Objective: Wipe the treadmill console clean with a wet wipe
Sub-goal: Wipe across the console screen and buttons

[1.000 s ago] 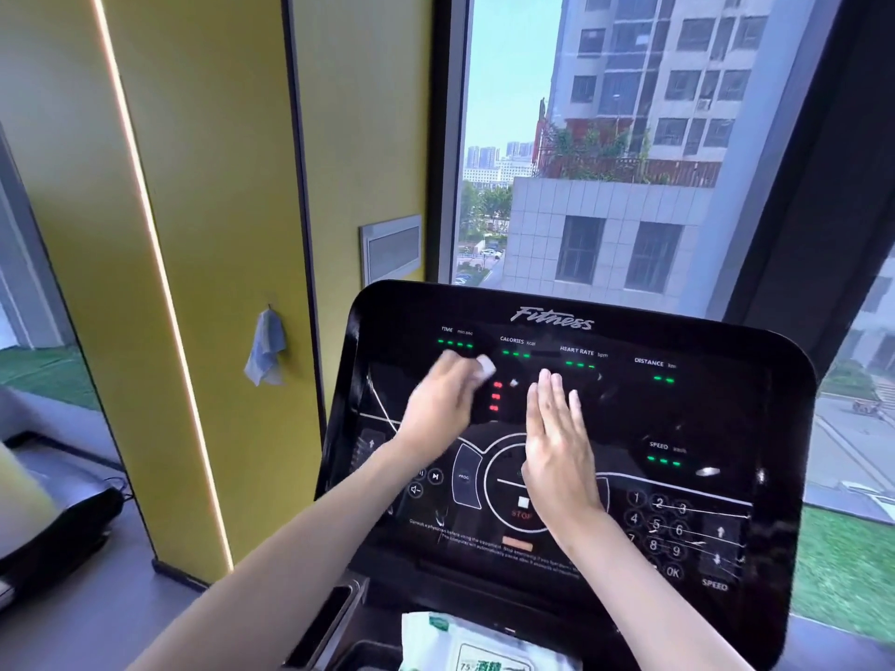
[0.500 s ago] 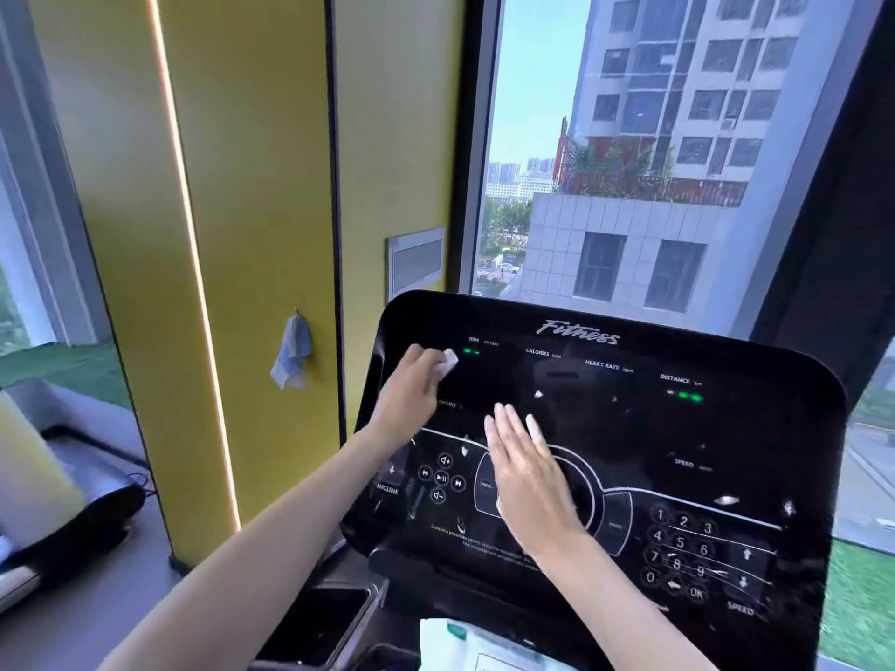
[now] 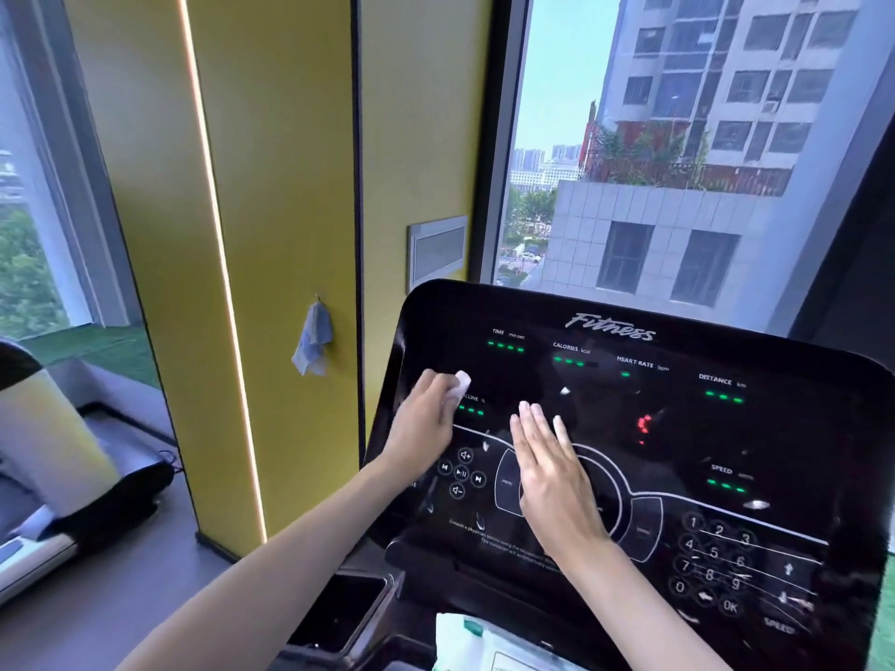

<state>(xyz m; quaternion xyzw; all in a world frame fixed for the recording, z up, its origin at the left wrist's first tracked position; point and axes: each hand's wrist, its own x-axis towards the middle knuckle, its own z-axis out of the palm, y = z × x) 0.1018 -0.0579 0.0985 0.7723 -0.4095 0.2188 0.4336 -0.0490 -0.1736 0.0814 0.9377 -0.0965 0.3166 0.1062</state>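
Observation:
The glossy black treadmill console fills the lower right, with green readouts, a round centre control and a number keypad. My left hand grips a small white wet wipe and presses it on the console's upper left area, next to the incline readout. My right hand lies flat on the console's middle, fingers straight and together, over the round control. It holds nothing.
A wet wipe pack lies in the tray below the console. A black cup holder sits at the lower left of it. A blue cloth hangs on the yellow wall. Another treadmill stands at the left.
My left hand has carried the wipe from the console's centre top to its left side, then a little down. My right hand slid left and lower, staying flat. The view shifted left.

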